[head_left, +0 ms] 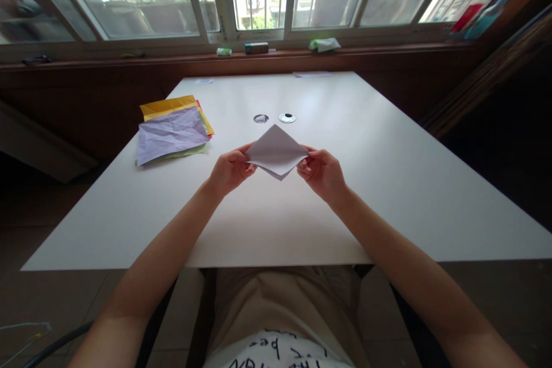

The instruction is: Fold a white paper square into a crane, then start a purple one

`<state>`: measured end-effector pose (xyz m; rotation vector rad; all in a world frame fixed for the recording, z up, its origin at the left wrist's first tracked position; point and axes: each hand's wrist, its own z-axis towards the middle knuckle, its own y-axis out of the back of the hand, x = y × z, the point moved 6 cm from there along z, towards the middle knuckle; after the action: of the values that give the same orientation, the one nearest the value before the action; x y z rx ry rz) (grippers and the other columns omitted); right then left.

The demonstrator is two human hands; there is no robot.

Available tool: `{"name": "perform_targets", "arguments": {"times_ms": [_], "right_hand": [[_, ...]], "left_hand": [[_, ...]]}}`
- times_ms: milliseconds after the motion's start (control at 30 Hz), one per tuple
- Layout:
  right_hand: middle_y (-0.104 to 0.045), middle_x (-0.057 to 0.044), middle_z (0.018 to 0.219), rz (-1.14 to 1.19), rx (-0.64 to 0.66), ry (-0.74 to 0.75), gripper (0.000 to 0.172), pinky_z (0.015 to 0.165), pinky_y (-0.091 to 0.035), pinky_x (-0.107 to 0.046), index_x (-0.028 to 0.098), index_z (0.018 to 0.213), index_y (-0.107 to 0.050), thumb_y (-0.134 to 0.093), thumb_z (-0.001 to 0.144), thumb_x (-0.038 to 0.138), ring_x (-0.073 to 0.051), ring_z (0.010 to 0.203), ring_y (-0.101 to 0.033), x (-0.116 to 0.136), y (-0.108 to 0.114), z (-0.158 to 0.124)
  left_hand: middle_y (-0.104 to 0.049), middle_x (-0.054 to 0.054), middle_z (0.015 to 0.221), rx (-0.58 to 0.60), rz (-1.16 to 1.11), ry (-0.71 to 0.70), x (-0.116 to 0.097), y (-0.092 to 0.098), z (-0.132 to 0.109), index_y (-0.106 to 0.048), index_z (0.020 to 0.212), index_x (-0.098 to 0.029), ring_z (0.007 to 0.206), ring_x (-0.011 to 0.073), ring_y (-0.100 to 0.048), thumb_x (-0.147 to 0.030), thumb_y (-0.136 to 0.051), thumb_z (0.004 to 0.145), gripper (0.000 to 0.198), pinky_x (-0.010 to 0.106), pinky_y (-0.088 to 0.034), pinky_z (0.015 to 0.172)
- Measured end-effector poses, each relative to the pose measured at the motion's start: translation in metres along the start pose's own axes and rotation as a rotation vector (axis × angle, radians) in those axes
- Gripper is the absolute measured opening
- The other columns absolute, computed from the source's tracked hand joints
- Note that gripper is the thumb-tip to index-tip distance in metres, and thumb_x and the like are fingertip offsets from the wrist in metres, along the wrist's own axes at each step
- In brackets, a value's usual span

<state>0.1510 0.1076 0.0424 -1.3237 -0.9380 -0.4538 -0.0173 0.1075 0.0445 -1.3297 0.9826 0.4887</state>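
A folded sheet of pale paper is held above the white table between my two hands, its outline a diamond with one corner pointing away from me. My left hand pinches its left corner, thumb on top. At the right corner, the fingers of my right hand are closed on the same paper. Near the lower corner a second layer shows slightly apart beneath the top one. Just beyond the paper, two small round discs lie on the table, the right one with a black centre.
The white table spreads out before me. On its left lies a stack of coloured paper, a creased lilac sheet on top and a yellow one behind. Small packets and a dark box sit on the windowsill.
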Motion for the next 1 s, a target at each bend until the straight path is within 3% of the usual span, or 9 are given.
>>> {"name": "perform_targets", "arguments": {"times_ms": [200, 300, 400, 533, 767, 1000], "right_hand": [[-0.048, 0.003, 0.048, 0.007, -0.074, 0.066, 0.018, 0.041, -0.031, -0.018, 0.015, 0.07, -0.06, -0.044, 0.062, 0.017, -0.005, 0.041, -0.037, 0.002, 0.008, 0.003], [-0.052, 0.003, 0.049, 0.003, -0.182, 0.129, 0.018, 0.042, -0.032, -0.017, 0.014, 0.071, -0.061, -0.047, 0.061, 0.016, -0.005, 0.045, -0.042, 0.005, 0.017, 0.004], [-0.055, 0.003, 0.05, -0.154, -0.312, 0.184, 0.015, 0.041, -0.032, -0.017, 0.014, 0.074, -0.062, -0.052, 0.063, 0.016, -0.005, 0.045, -0.045, 0.008, 0.025, 0.001], [-0.055, 0.003, 0.051, -0.412, -0.412, 0.295, 0.012, 0.042, -0.031, -0.019, 0.015, 0.074, -0.063, -0.06, 0.065, 0.021, -0.005, 0.043, -0.044, 0.016, 0.026, -0.005], [-0.051, 0.005, 0.055, -0.558, -0.5, 0.353, 0.015, 0.046, -0.033, -0.021, 0.017, 0.07, -0.061, -0.066, 0.063, 0.03, -0.005, 0.049, -0.043, 0.022, 0.028, -0.011], [-0.05, 0.005, 0.059, -0.47, -0.493, 0.305, 0.012, 0.045, -0.031, -0.02, 0.018, 0.068, -0.057, -0.062, 0.065, 0.028, -0.005, 0.049, -0.044, 0.017, 0.035, -0.007]], "left_hand": [[-0.064, 0.001, 0.072, -0.002, 0.071, -0.017, 0.001, 0.004, 0.003, -0.064, 0.097, -0.014, 0.045, 0.0045, -0.053, -0.005, -0.045, 0.064, 0.039, 0.016, -0.046, 0.048], [-0.063, 0.0, 0.063, -0.147, 0.206, -0.032, 0.003, 0.017, 0.007, -0.064, 0.094, -0.014, 0.05, 0.0057, -0.057, -0.01, -0.056, 0.068, 0.028, 0.016, -0.047, 0.054], [-0.063, 0.001, 0.061, -0.314, 0.406, -0.059, 0.003, 0.03, 0.008, -0.065, 0.089, -0.013, 0.05, 0.0072, -0.059, -0.021, -0.068, 0.065, 0.025, 0.018, -0.045, 0.054], [-0.065, 0.002, 0.067, -0.406, 0.521, -0.134, -0.003, 0.036, 0.005, -0.066, 0.079, -0.014, 0.048, 0.0066, -0.057, -0.033, -0.073, 0.059, 0.029, 0.019, -0.043, 0.053], [-0.063, 0.001, 0.066, -0.491, 0.536, -0.219, -0.01, 0.04, 0.001, -0.065, 0.07, -0.014, 0.051, 0.0059, -0.054, -0.039, -0.076, 0.054, 0.031, 0.018, -0.038, 0.049], [-0.066, 0.004, 0.076, -0.472, 0.496, -0.197, -0.006, 0.04, 0.004, -0.065, 0.075, -0.014, 0.054, 0.0072, -0.056, -0.04, -0.073, 0.058, 0.031, 0.019, -0.037, 0.05]]}}
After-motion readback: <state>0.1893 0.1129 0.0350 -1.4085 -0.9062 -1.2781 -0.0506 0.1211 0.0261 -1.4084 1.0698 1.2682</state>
